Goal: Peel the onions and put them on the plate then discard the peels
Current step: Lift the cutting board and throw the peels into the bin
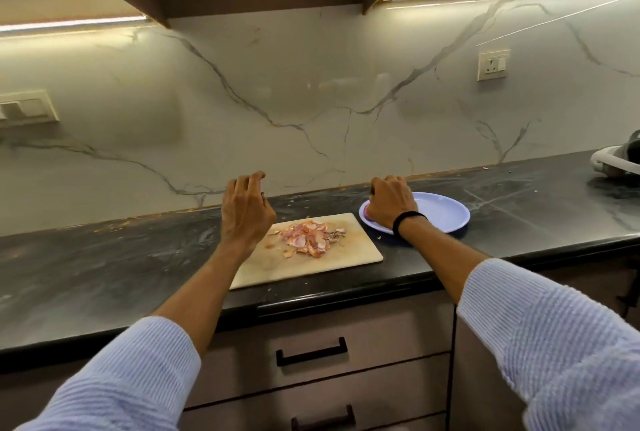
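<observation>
Head view, only one there is.

- Right hand [391, 203], centre-right of frame: fingers curled down over a peeled pink onion [367, 213] at the left rim of the round pale-blue plate [450, 219]. Only a sliver of onion shows under the palm. Can't tell whether it rests on the plate.
- Left hand [247, 209]: raised above the far left corner of the pale rectangular cutting board [346, 252], fingers loosely bent, nothing visible in it.
- Heap of dry pink-orange onion peels [306, 238] sits mid-board, not discarded.

Risks, my read:
- Onion is at the plate's edge, not its middle. Let go there and it could roll off onto the dark marbled tabletop [104, 257].
- Peels are light and loose. Scooping by hand likely drops flakes, and stray bits already lie around the board.
- Board's near edge is close to the tabletop edge, so a shove could tip it off.

Around:
- White socket [493, 65] upper right on the marble wall.
- Beige switch plate [24, 108] at far left.
- White object [616, 162] at the right edge, cropped, can't identify.
- Black drawer handle [311, 351] below.
- No bin in view.
- Nothing stands between the hands and the peels.
</observation>
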`<state>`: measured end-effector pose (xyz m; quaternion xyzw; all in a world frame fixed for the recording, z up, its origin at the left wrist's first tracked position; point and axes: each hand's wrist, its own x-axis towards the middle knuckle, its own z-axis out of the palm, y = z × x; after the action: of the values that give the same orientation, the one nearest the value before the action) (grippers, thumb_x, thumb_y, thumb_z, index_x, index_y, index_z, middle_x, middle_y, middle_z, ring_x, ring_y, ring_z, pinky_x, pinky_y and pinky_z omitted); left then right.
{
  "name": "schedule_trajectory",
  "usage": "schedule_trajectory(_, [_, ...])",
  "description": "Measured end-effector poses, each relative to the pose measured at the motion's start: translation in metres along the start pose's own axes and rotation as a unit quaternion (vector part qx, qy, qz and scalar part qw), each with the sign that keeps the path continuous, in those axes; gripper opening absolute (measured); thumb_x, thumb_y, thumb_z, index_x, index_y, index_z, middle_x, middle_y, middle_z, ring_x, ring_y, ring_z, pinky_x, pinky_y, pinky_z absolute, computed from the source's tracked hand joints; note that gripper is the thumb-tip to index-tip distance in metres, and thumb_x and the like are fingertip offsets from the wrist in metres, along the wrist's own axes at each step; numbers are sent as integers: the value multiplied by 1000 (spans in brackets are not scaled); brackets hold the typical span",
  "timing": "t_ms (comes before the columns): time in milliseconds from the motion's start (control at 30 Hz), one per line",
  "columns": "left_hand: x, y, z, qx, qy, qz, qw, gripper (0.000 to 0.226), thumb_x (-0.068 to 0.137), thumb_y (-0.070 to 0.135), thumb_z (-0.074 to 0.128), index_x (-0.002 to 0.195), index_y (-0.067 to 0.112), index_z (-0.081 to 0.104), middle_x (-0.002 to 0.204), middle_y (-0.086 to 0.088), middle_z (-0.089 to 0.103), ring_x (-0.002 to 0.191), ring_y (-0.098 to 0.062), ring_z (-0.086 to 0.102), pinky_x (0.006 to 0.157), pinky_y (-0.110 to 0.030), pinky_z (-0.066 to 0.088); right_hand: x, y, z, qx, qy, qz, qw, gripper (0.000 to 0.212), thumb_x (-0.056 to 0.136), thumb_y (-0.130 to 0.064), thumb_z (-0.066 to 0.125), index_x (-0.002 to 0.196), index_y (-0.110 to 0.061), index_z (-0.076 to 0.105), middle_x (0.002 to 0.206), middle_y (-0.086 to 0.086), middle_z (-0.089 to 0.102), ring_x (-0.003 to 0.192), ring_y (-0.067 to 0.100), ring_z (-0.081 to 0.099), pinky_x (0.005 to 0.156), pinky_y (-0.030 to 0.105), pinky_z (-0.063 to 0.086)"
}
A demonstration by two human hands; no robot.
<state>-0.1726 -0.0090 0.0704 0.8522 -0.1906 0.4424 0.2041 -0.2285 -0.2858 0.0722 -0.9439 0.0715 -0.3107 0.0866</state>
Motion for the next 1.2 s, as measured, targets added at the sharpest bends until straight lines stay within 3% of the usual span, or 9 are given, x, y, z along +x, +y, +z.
schedule_trajectory(233, [-17,-5,-27,20,-8,-30,999,45,85,3,57,129,6,56,115,-19,65,107,-35,57,94,-46,49,-26,-12,-13,45,-33,10,998,12,87,-15,55,91,-6,61,97,17,65,94,33,55,77,38,47])
schedule_trajectory(367, [-29,-7,-28,21,-57,-130,990,46,86,11,59,132,9,55,122,-18,63,112,-36,57,96,-47,47,-34,-18,-7,69,-103,56,991,9,87,-19,55,82,-12,55,93,13,66,87,32,60,79,39,49])
schedule_trajectory(467, [-37,-17,-19,24,-139,-283,949,47,84,22,63,128,8,57,127,-20,58,116,-39,54,98,-49,47,-34,-23,4,39,-148,78,985,22,89,-26,56,102,-8,62,110,13,65,100,30,58,88,38,45])
schedule_trajectory(533, [-43,-26,-10,31,-197,-366,909,47,81,28,64,122,6,60,130,-24,55,119,-42,51,100,-51,47,-35,-25,13,57,-181,102,977,35,92,-31,59,115,-5,59,115,12,62,103,25,56,84,33,44])
schedule_trajectory(633, [-48,-40,3,48,-265,-430,862,49,84,33,64,124,5,60,138,-28,46,125,-44,44,104,-50,41,-30,-26,28,84,-235,138,958,36,94,-32,58,117,-4,57,112,12,63,101,24,59,81,28,47])
schedule_trajectory(733, [-44,-51,12,69,-299,-455,836,48,86,36,64,124,6,60,139,-28,42,125,-44,40,104,-48,37,-20,-27,34,97,-231,173,953,33,93,-28,58,117,-5,56,98,9,57,90,21,54,82,29,49])
schedule_trajectory(867, [-34,-62,21,67,-291,-488,820,49,88,39,62,120,2,63,138,-32,42,124,-45,44,104,-49,37,-6,-33,42,119,-209,245,939,31,91,-29,60,113,-6,57,86,7,55,88,23,57,81,32,53])
schedule_trajectory(1067, [-26,-74,25,8,-235,-566,790,48,88,37,61,117,-1,64,132,-31,53,122,-46,47,106,-51,36,6,-38,70,153,-208,331,908,42,85,-36,61,118,-10,56,117,17,61,108,35,57,95,47,49])
schedule_trajectory(1200, [-24,-101,30,-77,-184,-568,798,50,89,43,55,109,-3,64,109,-26,64,103,-43,59,100,-51,47,11,-42,81,165,-209,362,893,43,88,-42,58,119,-13,55,126,18,56,117,37,49,98,45,39])
